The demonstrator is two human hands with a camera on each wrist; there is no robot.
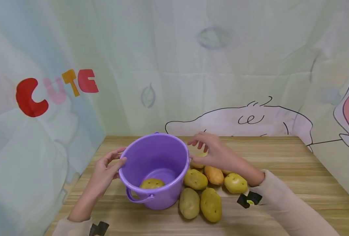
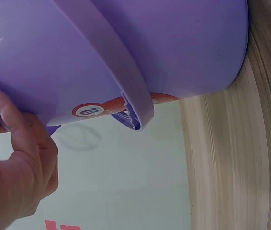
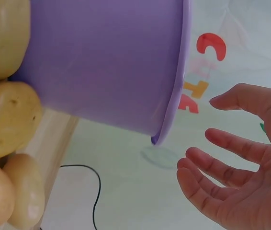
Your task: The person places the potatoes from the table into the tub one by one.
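A purple plastic bucket (image 1: 165, 196) stands on the table, leaning a little toward the camera. One yellow potato (image 1: 152, 183) lies at its bottom. My left hand (image 1: 104, 172) grips the bucket's left rim, thumb at the edge and fingers against the outer side. To the right of the rim, my right hand (image 1: 212, 151) hovers with spread, slightly bent fingers and holds nothing; the right wrist view shows a gap between the fingers and the bucket wall. Several potatoes (image 1: 195, 179) are grouped on the table below that hand, and some are partly hidden by it.
The bucket's handle (image 1: 139, 199) hangs down at its front left. An orange-toned potato (image 1: 213, 175) lies among the yellow ones. Behind the wooden table (image 1: 266, 150) hangs a printed curtain (image 1: 174, 65), with another stretch of it at the left.
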